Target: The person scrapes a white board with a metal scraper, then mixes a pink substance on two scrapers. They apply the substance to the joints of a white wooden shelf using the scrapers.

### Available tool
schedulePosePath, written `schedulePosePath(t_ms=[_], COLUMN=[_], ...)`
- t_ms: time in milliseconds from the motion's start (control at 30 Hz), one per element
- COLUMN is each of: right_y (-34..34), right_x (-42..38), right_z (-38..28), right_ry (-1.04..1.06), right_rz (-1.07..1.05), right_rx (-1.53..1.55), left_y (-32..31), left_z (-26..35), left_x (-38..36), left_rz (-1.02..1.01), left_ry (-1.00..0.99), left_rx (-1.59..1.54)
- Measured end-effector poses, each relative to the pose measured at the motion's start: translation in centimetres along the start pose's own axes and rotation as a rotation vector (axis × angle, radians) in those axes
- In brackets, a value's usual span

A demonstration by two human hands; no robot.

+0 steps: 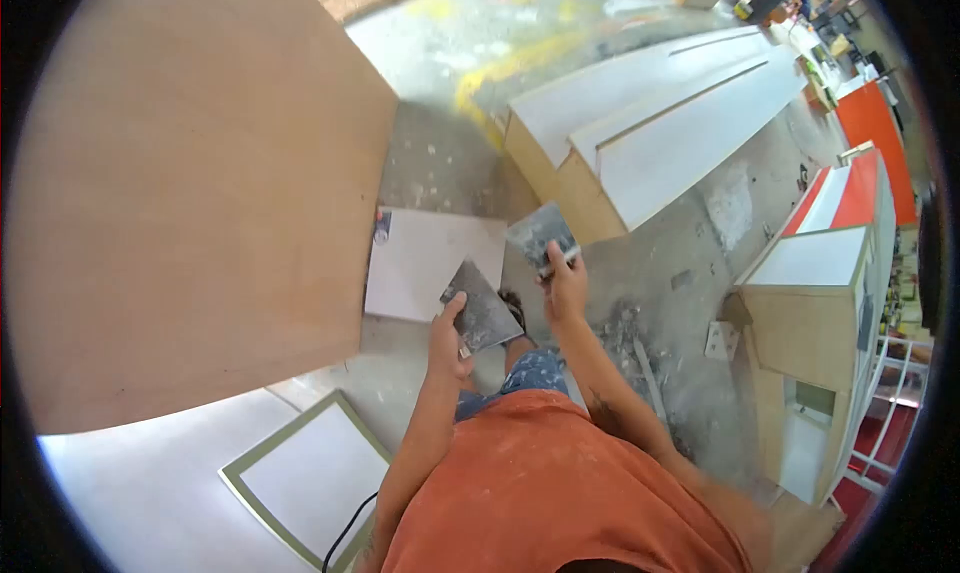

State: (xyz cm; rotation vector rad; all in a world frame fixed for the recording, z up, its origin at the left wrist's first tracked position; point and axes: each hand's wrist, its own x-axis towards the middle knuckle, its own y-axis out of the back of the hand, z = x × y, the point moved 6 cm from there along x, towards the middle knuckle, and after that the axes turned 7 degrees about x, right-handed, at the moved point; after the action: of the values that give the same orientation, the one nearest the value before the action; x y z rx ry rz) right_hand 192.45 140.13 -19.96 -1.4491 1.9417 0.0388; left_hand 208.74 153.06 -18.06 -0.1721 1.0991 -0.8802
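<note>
— Which step?
— Holding, seemingly: a dark plate [487,313] is gripped by the left hand [447,335], a grey plate [538,235] by the right hand [567,285], apart, above the white panel's [428,258] right edge.
— Next?
— Steady grips are needed, presumably.

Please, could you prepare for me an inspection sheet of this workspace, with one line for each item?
Surface: grey floor, stained, with yellow marks.
Job's things: left plate and right plate, both dark and flat; the right one shows pale smears.
Clutter: white board near the feet; a small item at its corner, unclear.
Hands: left hand grips the left plate; right hand grips the right plate.
Cables: one black cable by the green-bordered panel; its ends are not visible.
Surroundings: large wooden panel at left; white-topped unit ahead, towards the right.
</note>
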Motion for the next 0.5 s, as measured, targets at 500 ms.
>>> schedulePosePath(t_ms=[500], right_y=[3.0], right_x=[-29.2], right_z=[-4.3], right_ry=[0.818], right_rz=[-0.443], right_rx=[-0.845], left_y=[-0.1], left_z=[1.9], left_x=[-19.9], left_rz=[-0.325], left_ry=[-0.085], left_rx=[0.148])
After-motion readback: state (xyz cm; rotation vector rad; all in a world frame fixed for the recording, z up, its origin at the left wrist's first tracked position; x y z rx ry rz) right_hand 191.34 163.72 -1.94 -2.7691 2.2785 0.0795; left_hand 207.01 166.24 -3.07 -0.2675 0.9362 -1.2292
